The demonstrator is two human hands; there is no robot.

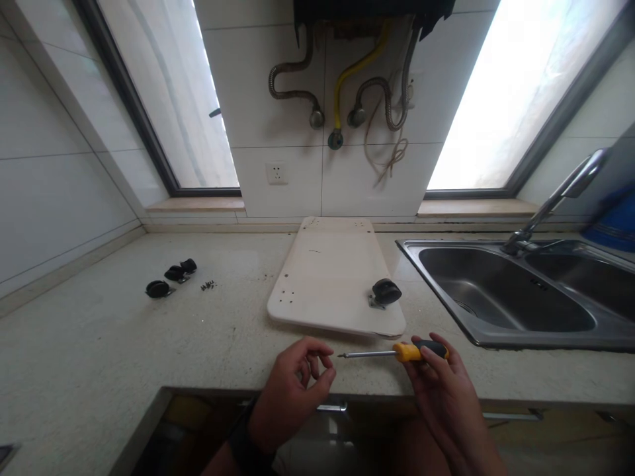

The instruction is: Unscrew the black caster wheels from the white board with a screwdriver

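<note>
My right hand [441, 390] grips a screwdriver [407, 352] by its yellow and black handle, its metal shaft pointing left. Near the tip is my left hand [300, 377], fingers curled, with a gap between thumb and forefinger and nothing visible in it. Behind both hands lies a white board [337, 277] with rounded corners and small holes near them. A black caster [385, 292] with a metal plate rests at the board's front right corner. To the left are more black casters [174, 273] and a small pile of screws [208, 285] on the countertop.
A steel double sink [506, 291] with a faucet [555, 198] is set into the counter [99, 344] at right. A blue object [615, 218] stands behind it. Hoses and a yellow pipe [338, 92] hang on the tiled wall above a socket [276, 173]. Drawers are below the counter edge.
</note>
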